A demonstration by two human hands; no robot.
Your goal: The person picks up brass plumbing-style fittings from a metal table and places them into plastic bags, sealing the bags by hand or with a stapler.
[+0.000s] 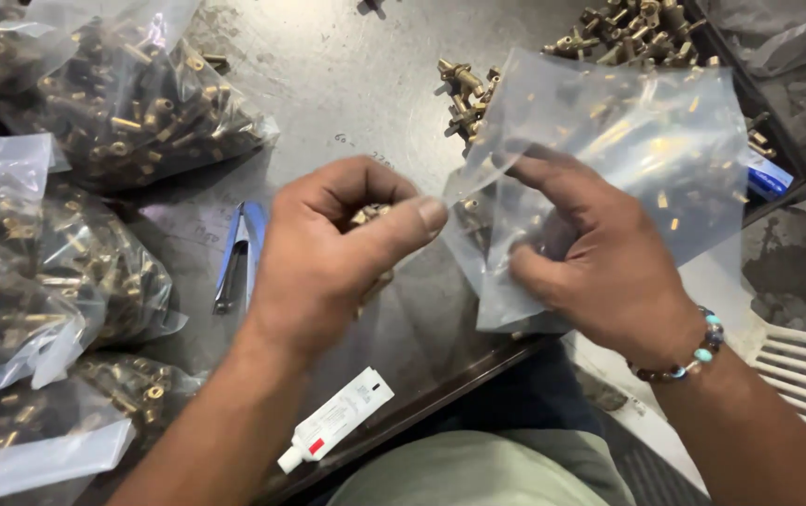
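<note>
Clear plastic bag (609, 150) – empty, crinkled, translucent – right hand (581, 253) fingers pinching its edge; left hand (328, 253) clutching brass fittings (370, 217).

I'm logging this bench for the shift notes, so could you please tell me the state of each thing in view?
Left hand: closed around small brass fittings, pinching the bag's edge.
Right hand: gripping the clear plastic bag.
Clear plastic bag: held up, nearly empty.
Filled bags: packed with brass fittings, lying on the table.
Loose brass fittings: heaped, unbagged.
White tube: capped, lying flat.
Blue-handled tool: lying unused.
</note>
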